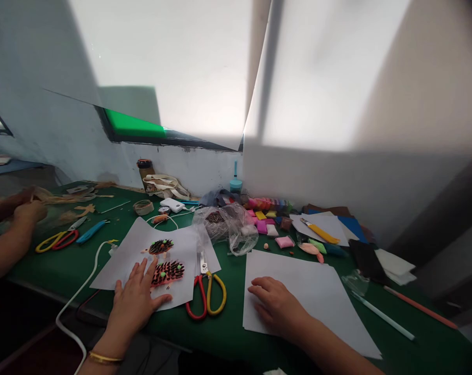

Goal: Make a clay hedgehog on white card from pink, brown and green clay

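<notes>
My left hand (133, 298) lies with fingers spread on a white sheet (126, 260). Two small hedgehog figures decorate that sheet: a smaller dark one (161, 247) above, and a larger pinkish one (172, 273) with black spikes and green dots by my fingertips. My right hand (277, 306) rests on a stack of blank white paper (318, 302), fingers loosely extended and slightly bent, holding nothing. Between the hands lie scissors (207, 291) with one red and one yellow handle, their blades pointing away and overlapping the sheet's edge.
Clear plastic bags (230, 229), clay packets (261, 227) and a yellow cutter (320, 230) lie behind. A white cable (70, 325) hangs over the left edge. Another person's hand (30, 209) is at far left near other scissors (60, 237). Pencil-like sticks (384, 316) lie right.
</notes>
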The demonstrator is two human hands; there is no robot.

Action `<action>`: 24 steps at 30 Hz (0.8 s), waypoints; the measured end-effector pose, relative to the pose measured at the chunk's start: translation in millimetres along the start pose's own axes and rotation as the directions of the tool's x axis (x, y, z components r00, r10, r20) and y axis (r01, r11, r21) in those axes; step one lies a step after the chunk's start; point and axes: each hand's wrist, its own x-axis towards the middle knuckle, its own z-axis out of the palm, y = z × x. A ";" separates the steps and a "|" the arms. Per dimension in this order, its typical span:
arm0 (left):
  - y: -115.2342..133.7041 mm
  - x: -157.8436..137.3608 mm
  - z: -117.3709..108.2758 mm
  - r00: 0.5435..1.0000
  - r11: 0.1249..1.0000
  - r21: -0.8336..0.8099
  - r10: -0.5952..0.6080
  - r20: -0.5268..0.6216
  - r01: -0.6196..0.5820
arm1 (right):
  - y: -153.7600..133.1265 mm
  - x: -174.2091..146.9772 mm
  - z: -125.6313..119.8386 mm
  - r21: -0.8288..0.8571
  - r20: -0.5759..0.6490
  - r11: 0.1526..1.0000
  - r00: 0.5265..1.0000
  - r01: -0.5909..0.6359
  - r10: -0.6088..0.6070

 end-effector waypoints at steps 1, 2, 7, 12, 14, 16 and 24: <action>1.6 0.9 -1.9 1.000 1.000 0.020 0.009 -0.012 -0.009 | 4.0 -3.3 0.1 -0.019 0.003 0.999 1.000 -0.026 0.026; 3.7 1.6 -4.0 0.999 0.999 0.037 0.021 -0.025 -0.020 | 10.3 -8.6 -0.7 -0.036 0.004 0.997 0.998 -0.070 0.070; 34.1 2.8 -16.0 0.971 0.988 -0.046 0.136 -0.198 -0.148 | 56.2 -50.8 -12.0 -0.086 0.048 0.921 0.922 -0.380 0.385; 118.0 -3.6 -32.3 0.875 0.799 -0.357 0.458 -0.157 -0.483 | 80.7 -77.1 -8.1 -0.054 0.091 0.914 0.910 -0.401 0.405; 158.8 -7.6 -37.3 0.779 0.651 -0.497 0.622 -0.084 -0.573 | 83.4 -78.4 -2.5 -0.052 0.052 0.923 0.922 -0.382 0.384; 195.2 -10.5 -38.1 0.636 0.508 -0.579 0.771 -0.023 -0.637 | 84.9 -77.6 2.3 -0.054 0.012 0.929 0.930 -0.367 0.368; 252.2 0.4 -15.5 0.506 0.470 -0.453 0.861 0.047 -0.758 | 86.0 -75.4 4.8 -0.066 -0.068 0.942 0.943 -0.330 0.326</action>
